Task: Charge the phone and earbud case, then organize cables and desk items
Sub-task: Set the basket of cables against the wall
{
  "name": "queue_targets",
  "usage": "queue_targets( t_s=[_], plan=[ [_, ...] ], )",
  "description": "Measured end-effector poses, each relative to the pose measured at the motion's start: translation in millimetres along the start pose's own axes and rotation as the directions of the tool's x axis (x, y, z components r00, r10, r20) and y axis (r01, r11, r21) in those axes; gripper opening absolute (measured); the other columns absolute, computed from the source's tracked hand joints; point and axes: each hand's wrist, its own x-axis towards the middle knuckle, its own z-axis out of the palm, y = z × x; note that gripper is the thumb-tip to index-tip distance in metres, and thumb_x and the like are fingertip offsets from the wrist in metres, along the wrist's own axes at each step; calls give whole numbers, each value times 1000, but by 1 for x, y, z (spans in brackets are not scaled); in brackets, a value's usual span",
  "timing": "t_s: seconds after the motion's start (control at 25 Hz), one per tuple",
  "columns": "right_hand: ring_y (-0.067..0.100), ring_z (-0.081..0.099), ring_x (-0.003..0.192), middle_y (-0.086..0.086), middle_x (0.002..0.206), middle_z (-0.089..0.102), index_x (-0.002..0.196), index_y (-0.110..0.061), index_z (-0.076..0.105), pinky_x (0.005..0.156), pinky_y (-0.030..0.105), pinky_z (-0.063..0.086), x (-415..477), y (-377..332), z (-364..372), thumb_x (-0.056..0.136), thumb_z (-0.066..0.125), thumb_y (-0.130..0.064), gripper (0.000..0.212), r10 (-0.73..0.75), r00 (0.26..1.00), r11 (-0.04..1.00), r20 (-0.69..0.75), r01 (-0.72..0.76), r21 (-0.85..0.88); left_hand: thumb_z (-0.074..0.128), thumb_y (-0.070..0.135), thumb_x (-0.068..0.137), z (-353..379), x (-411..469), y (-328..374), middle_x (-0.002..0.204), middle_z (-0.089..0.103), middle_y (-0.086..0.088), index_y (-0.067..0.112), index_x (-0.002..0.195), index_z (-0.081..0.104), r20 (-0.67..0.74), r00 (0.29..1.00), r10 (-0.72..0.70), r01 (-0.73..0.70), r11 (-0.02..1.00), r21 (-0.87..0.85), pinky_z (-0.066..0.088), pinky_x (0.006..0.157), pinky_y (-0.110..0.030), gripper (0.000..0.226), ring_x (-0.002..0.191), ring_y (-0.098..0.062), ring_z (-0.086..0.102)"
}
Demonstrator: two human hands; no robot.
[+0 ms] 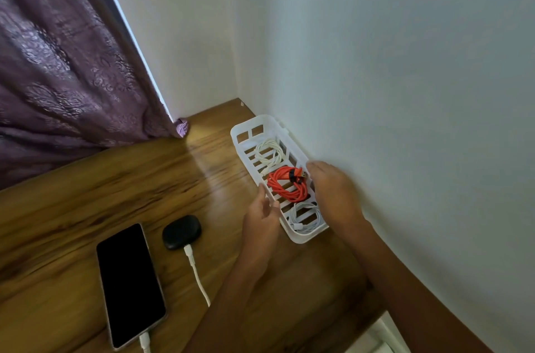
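Tight on the wall side, open lane running left

The basket (262,124) is sitting close along the wall (405,92), with the right hand (333,193) filling that narrow side. Bare desk (115,179) is stretching free toward the curtain (58,63), while the phone (130,286), earbud case (181,232) and its white cable (197,274) are crowding the near-left approach.

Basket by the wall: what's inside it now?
The basket holds three coiled cables: far white cable, orange cable in the middle, near white cable. The right hand covers part of the wall-side rim, so that strip is hidden.
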Motion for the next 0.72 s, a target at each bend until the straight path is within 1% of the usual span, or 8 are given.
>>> queue_targets(
  t_s=[0.16,0.28,0.32,0.4,0.48,0.52,0.6,0.72],
  plan=[
    [20,45,121,7,133,49,133,-9,41,97,26,42,2,-7,-1,91,56,-23,47,-32,999,976,33,38,-214,38,15,98,2,-2,-1,135,53,4,26,144,29,-3,1000,-3,3,1000,17,54,77,-17,47,108,-7,58],
    [25,37,125,11,135,46,132,-5,40,102,31,37,2,-12,2,91,55,-21,47,-50,998,950,42,61,-307,38,17,98,3,-2,-2,137,51,5,26,143,30,-3,1000,7,-7,999,36,53,78,-17,46,110,-7,58],
    [26,35,128,11,139,44,134,-6,39,106,32,32,0,-10,4,90,55,-23,49,-71,997,957,24,75,-279,38,17,98,3,-1,-2,138,50,5,26,143,30,-4,1000,5,-4,999,39,53,82,-19,47,113,-8,57],
    [24,36,130,10,140,45,136,-7,41,110,31,27,-5,-7,9,90,56,-25,51,-55,998,997,-24,53,-56,38,16,98,5,-1,-3,136,52,3,26,144,28,0,1000,-6,6,999,40,51,90,-28,48,115,-10,56],
    [25,50,120,11,127,58,126,-4,55,105,35,35,-16,1,18,91,55,-25,41,-55,990,983,-128,77,170,38,17,98,5,0,-3,133,54,3,26,144,28,6,1000,-5,4,998,55,51,94,-36,48,113,-11,57],
    [25,58,113,11,118,65,117,-4,62,101,36,42,-24,6,24,92,51,-28,37,-58,977,973,-206,101,207,39,18,98,6,1,-4,133,55,3,26,144,28,9,1000,0,0,998,65,50,94,-37,48,113,-11,57],
    [22,64,105,9,109,69,108,-4,67,99,33,45,-42,17,38,98,35,-37,47,-77,942,960,-327,158,229,39,18,98,6,2,-3,133,55,3,26,143,31,12,1000,4,-5,996,90,51,93,-35,46,111,-9,58],
    [24,52,122,10,126,60,121,-5,59,108,39,35,-61,28,57,101,25,-42,54,-146,916,962,-373,219,163,38,19,99,7,3,-1,138,50,3,24,144,28,11,1000,-11,10,994,108,50,93,-32,47,114,-11,55]
  ],
)
